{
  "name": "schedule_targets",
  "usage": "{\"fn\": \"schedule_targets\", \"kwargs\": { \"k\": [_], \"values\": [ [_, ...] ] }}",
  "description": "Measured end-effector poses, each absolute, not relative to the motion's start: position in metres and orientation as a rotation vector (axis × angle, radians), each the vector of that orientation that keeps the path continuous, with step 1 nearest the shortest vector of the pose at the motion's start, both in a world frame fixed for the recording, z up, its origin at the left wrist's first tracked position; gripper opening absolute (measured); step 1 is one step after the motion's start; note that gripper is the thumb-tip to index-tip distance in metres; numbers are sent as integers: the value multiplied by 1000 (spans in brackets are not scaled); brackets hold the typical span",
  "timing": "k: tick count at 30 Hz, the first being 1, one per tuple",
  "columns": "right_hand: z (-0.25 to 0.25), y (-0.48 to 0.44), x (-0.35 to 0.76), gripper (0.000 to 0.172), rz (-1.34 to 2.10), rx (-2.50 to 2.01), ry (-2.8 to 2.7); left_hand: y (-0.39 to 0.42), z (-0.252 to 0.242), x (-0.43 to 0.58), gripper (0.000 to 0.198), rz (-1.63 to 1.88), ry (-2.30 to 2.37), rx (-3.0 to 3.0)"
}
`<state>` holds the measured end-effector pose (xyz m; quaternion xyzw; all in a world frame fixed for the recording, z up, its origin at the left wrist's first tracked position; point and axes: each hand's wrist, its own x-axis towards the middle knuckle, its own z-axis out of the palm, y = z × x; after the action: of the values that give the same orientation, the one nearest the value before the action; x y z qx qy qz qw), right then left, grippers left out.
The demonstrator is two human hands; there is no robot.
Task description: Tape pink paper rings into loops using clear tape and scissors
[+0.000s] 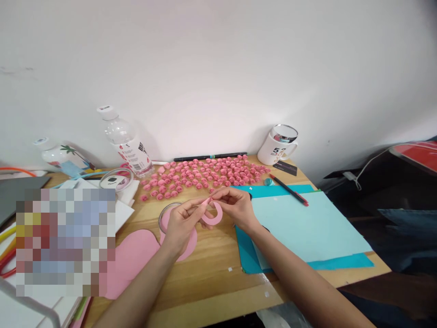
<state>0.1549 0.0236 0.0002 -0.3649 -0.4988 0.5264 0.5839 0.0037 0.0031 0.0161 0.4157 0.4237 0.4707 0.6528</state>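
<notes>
Between my hands is a curled pink paper strip, its loose end looping down over the table. My left hand is closed, pinching the strip between thumb and fingertips. From the right, my right hand pinches the same strip at its upper end, close to the left fingertips. Behind the hands lie several small rolled pink paper roses, spread toward the wall. Pink paper circles lie beneath and beside my left hand, one with a round metal ring on it, partly hidden by that hand.
Light blue paper sheets lie at the right, with a red-and-black pen on them. A white mug and a black card stand behind. Left are bottles, a tape roll and a pink sheet. A black pen lies along the wall.
</notes>
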Motion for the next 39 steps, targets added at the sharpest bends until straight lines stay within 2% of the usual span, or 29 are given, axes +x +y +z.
{"fn": "schedule_targets", "kwargs": {
  "k": [11,18,33,39],
  "values": [
    [2,23,154,24,1231,-858,-1174,2,16,4,27,1037,985,952],
    [7,21,154,21,1234,-898,-1266,5,12,2,30,1088,1007,935],
    [4,21,153,26,1293,-832,-1189,2,18,4,13,1099,1041,1038],
    [5,20,153,27,1326,-845,-1165,2,18,5,15,1108,1082,1029]
  ]
}}
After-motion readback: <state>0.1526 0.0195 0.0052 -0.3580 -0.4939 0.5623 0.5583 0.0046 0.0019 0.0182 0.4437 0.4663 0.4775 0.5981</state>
